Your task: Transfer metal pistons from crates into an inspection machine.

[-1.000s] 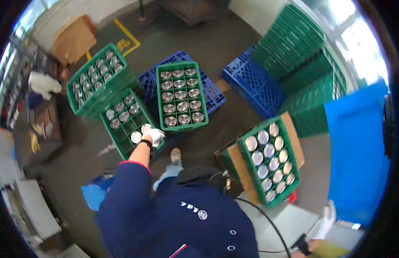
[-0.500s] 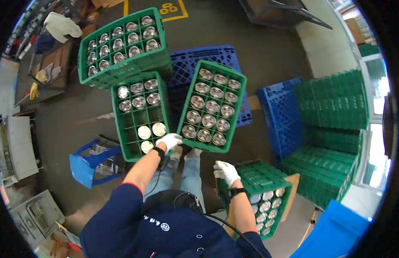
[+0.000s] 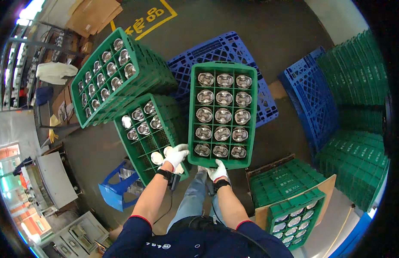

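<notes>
My right hand (image 3: 217,170), in a white glove, grips the front rim of a green divided crate (image 3: 222,163). Metal pistons (image 3: 222,115) fill the visible compartments of this crate. By the crate's front left corner is my left hand (image 3: 176,156), also gloved. Its fingers stretch toward that corner, over the right edge of a second green crate (image 3: 141,165); whether they touch is unclear. The second crate holds pistons (image 3: 143,128) in its far compartments and pale round tops (image 3: 157,158) in near ones, partly hidden by my left hand. Compartments between these groups are bare.
A taller green crate stack (image 3: 122,103) with pistons stands at the far left. Under the middle crate lies a blue pallet (image 3: 264,96). More green crates (image 3: 354,159) are stacked at right, beside another blue pallet (image 3: 309,103). A blue stool (image 3: 115,193) stands at left.
My right hand has moved left from beside the right-hand crate to the middle crate's front rim. My left hand stays near the same corner. The view has turned.
</notes>
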`<act>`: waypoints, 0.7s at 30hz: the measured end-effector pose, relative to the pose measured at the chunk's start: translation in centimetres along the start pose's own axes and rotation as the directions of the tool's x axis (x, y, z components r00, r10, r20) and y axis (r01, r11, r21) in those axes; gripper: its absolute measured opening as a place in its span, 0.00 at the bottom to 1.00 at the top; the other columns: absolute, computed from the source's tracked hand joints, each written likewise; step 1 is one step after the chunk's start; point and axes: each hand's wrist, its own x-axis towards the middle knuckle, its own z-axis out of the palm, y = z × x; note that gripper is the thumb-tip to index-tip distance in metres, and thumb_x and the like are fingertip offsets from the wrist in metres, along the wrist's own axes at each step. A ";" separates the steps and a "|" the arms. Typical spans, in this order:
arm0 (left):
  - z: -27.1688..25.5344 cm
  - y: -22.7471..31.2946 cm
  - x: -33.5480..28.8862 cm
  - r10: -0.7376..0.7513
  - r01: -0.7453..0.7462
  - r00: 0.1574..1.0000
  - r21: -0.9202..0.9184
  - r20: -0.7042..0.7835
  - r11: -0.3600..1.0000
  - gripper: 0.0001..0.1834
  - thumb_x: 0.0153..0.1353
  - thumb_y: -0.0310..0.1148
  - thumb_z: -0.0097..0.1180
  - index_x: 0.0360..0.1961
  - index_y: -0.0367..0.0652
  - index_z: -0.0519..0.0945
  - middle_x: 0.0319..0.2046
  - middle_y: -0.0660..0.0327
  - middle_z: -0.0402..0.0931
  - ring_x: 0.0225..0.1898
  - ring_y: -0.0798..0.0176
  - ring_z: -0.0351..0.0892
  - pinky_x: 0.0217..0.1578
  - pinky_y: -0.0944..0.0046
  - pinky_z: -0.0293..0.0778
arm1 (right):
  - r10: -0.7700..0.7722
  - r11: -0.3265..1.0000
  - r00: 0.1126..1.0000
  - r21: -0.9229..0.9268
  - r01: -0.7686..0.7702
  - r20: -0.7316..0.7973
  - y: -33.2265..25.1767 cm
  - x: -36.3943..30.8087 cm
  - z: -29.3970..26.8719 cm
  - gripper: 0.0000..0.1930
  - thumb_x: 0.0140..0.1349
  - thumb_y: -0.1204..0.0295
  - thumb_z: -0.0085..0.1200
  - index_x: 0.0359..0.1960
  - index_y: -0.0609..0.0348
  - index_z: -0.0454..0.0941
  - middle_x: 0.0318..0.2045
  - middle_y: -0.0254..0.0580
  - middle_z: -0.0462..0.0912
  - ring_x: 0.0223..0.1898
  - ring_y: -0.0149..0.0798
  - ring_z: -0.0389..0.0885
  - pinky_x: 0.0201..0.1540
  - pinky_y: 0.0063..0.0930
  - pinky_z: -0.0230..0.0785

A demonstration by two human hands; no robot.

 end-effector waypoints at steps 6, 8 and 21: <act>2.2 4.5 4.7 0.036 0.075 0.980 0.530 -0.196 0.845 0.35 0.61 0.39 0.60 0.66 0.33 0.67 0.58 0.42 0.75 0.61 0.45 0.74 0.61 0.55 0.68 | -0.127 0.985 0.981 -0.136 0.107 -0.150 -0.4 -0.6 0.4 0.11 0.60 0.66 0.60 0.40 0.59 0.77 0.35 0.43 0.82 0.30 0.41 0.82 0.22 0.31 0.75; 1.3 0.8 7.5 -0.251 0.264 0.964 0.318 -0.083 0.910 0.27 0.63 0.43 0.60 0.55 0.32 0.75 0.44 0.42 0.82 0.46 0.44 0.82 0.50 0.54 0.76 | -0.110 0.980 0.985 -0.178 0.086 -0.132 0.8 -0.5 1.0 0.11 0.60 0.66 0.61 0.39 0.58 0.78 0.36 0.42 0.82 0.30 0.40 0.82 0.21 0.30 0.75; 14.1 2.3 5.5 -0.279 0.278 0.957 0.026 0.074 0.960 0.19 0.62 0.35 0.62 0.45 0.28 0.76 0.36 0.48 0.81 0.28 0.52 0.83 0.30 0.55 0.83 | -0.433 0.706 0.899 -0.644 0.294 -0.065 -16.2 -4.5 -0.9 0.10 0.54 0.69 0.62 0.36 0.61 0.80 0.33 0.43 0.83 0.31 0.44 0.83 0.27 0.41 0.78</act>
